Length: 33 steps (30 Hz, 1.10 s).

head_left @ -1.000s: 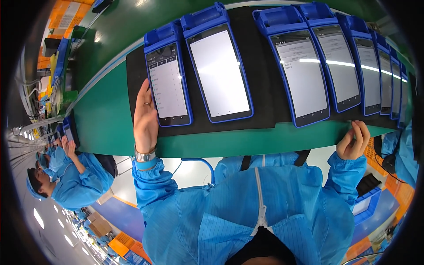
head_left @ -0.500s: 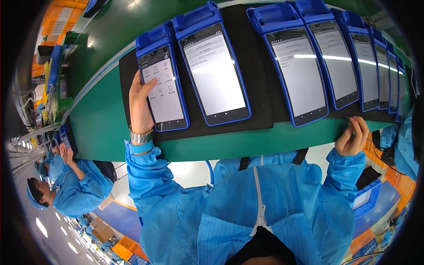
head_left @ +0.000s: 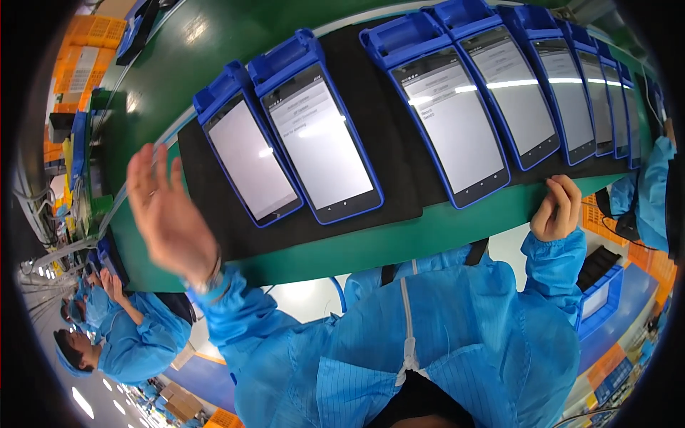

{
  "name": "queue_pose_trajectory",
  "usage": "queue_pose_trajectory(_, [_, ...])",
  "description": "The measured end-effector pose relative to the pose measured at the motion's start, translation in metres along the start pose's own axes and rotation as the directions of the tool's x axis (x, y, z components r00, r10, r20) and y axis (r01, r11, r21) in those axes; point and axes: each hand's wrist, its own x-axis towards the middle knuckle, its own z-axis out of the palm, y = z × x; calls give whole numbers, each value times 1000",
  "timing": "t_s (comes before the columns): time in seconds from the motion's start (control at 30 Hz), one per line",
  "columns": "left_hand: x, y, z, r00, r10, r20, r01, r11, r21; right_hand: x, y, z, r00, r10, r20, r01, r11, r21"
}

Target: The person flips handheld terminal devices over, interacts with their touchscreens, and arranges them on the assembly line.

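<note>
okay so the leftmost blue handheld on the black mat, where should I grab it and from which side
Probably by its two long side edges, around the middle of the leftmost blue handheld, coming down from above with the left hand, which is raised and open just left of it. It lies flat, screen up, with bare mat on its left but a neighbouring handheld close on its right.

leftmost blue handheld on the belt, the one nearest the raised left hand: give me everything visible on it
The leftmost handheld terminal is a slim slab in a blue casing, plastic by the look, with a bulkier blue block at its far end. Its large screen is lit pale grey, with no content legible. It lies flat, face up, angled, on the black mat over the green belt, beside the next terminal. Nothing touches it; the open left hand hangs blurred just to its left.
</note>
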Motion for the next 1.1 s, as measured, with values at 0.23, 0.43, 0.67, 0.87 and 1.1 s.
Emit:
queue_pose_trajectory(0.23, [-4,107,40,682,567,462,-247,773,-584,7,-1,-2,997,-48,53,43,996,83])
queue_pose_trajectory(0.43, [0,122,78,439,788,432,1,481,-877,12,2,-3,995,-92,31,88,991,102])
queue_pose_trajectory(0.67, [-3,131,59,511,808,292,-95,391,-915,22,-9,-4,987,-144,65,138,986,89])
queue_pose_trajectory(0.87, [-8,127,52,505,846,173,-151,284,-947,21,-8,-5,986,-142,84,138,989,55])
queue_pose_trajectory(1.1, [-3,137,39,452,828,333,33,358,-933,37,-39,-2,838,-545,36,520,816,253])
